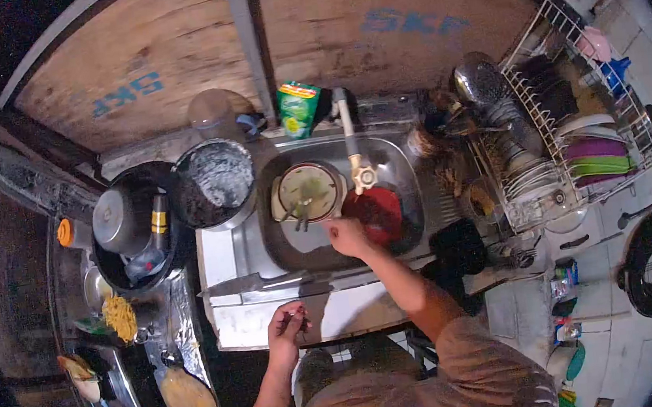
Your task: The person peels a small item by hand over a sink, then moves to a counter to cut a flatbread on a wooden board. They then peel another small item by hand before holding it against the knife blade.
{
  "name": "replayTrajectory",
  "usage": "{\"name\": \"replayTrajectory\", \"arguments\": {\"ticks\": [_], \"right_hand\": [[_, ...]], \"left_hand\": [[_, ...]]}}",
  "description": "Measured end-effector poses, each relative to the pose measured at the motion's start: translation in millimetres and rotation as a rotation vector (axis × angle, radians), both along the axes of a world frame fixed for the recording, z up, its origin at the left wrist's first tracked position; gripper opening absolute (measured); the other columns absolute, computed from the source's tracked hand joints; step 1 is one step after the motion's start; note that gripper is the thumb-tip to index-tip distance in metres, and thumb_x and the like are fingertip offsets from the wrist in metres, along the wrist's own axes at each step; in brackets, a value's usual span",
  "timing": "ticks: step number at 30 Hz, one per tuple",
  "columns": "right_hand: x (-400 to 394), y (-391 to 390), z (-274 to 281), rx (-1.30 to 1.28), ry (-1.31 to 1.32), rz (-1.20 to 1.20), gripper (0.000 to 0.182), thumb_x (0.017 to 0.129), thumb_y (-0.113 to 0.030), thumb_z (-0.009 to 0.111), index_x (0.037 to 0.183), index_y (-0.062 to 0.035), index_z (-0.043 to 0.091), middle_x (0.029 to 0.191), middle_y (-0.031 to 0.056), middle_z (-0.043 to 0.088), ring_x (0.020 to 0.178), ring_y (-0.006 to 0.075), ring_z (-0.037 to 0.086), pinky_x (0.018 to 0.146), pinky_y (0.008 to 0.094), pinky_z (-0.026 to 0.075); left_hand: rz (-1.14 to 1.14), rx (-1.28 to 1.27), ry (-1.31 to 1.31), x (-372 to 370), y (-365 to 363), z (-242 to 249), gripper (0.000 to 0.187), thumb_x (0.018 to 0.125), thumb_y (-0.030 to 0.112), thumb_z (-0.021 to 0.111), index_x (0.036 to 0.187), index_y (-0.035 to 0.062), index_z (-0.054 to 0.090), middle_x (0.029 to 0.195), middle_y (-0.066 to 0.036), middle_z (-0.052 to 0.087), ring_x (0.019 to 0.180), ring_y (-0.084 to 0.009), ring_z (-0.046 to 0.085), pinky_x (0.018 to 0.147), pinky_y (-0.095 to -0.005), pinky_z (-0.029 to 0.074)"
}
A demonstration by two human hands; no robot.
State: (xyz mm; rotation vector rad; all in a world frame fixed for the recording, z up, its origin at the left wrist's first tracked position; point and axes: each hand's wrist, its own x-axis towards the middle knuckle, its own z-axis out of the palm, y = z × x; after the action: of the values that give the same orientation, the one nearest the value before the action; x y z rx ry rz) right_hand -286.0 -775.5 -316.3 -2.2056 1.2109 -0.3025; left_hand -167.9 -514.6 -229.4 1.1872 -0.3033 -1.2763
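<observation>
Over the metal sink (288, 255), my right hand (347, 237) is closed, fingers curled near the lower edge of the stacked plates (310, 185); whether something is in it is hidden. Utensils (303, 210) lie on the top plate. Beside the plates is a red basin (379, 215), under the faucet (363, 176). My left hand (287, 324) is near the counter's front edge (248, 327), its fingers curled around something small and dark that I cannot make out.
Left of the sink stand a large pot (217, 183) and a black tub (131, 276) with cookware. A green pouch (300, 111) stands behind the sink. To the right are a dish rack (580, 197) with plates and a black cloth-like item (458, 248).
</observation>
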Motion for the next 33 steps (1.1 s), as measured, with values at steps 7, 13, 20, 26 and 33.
{"name": "replayTrajectory", "arguments": {"ticks": [7,13,20,26,33], "right_hand": [[-119.5,-90.4,-18.8,0.044,0.261,-0.040,0.021,0.073,-0.018,0.058,0.093,-0.0112,0.065,0.090,0.0175,0.064,0.087,0.0336,0.062,0.080,0.0419,0.047],[-105.1,-113.1,-44.6,-0.065,0.558,0.474,0.033,0.070,-0.014,0.056,0.102,-0.0109,0.062,0.116,0.0113,0.058,0.113,0.0297,0.049,0.102,0.0431,0.031],[-91.8,-94.0,-57.9,-0.171,0.473,0.453,0.039,0.072,-0.011,0.053,0.111,-0.0085,0.059,0.122,0.0139,0.053,0.119,0.0332,0.045,0.101,0.0455,0.034],[-93.2,-87.4,-55.8,0.087,0.501,0.335,0.037,0.073,-0.011,0.051,0.109,-0.0060,0.060,0.116,0.0162,0.057,0.112,0.0356,0.052,0.096,0.0506,0.039],[-99.2,-96.4,-47.0,0.140,0.726,0.585,0.027,0.066,-0.011,0.054,0.089,-0.0028,0.067,0.098,0.0191,0.063,0.093,0.0351,0.060,0.085,0.0439,0.046]], "left_hand": [[0.033,0.020,0.062,-71.7,-64.6,-22.1,0.019,0.090,0.010,0.054,0.106,0.0016,0.056,0.090,-0.005,0.059,0.074,-0.0135,0.056,0.065,-0.0254,0.044],[0.054,0.027,0.052,-100.4,-106.4,-27.1,0.018,0.091,0.011,0.053,0.106,0.0016,0.056,0.091,-0.005,0.059,0.073,-0.0133,0.055,0.066,-0.0261,0.043],[0.073,0.099,0.024,-102.9,-140.6,-34.9,0.017,0.091,0.014,0.054,0.104,0.0031,0.057,0.091,-0.003,0.059,0.079,-0.0120,0.053,0.069,-0.0270,0.044],[0.046,0.111,0.027,-101.7,-153.5,-51.0,0.020,0.091,0.015,0.053,0.108,0.0046,0.056,0.091,-0.002,0.060,0.080,-0.0131,0.055,0.070,-0.0284,0.045],[0.037,0.120,0.056,-105.8,-150.6,-56.0,0.016,0.092,0.014,0.051,0.106,0.0075,0.057,0.091,0.001,0.058,0.073,-0.0091,0.053,0.065,-0.0241,0.043]]}}
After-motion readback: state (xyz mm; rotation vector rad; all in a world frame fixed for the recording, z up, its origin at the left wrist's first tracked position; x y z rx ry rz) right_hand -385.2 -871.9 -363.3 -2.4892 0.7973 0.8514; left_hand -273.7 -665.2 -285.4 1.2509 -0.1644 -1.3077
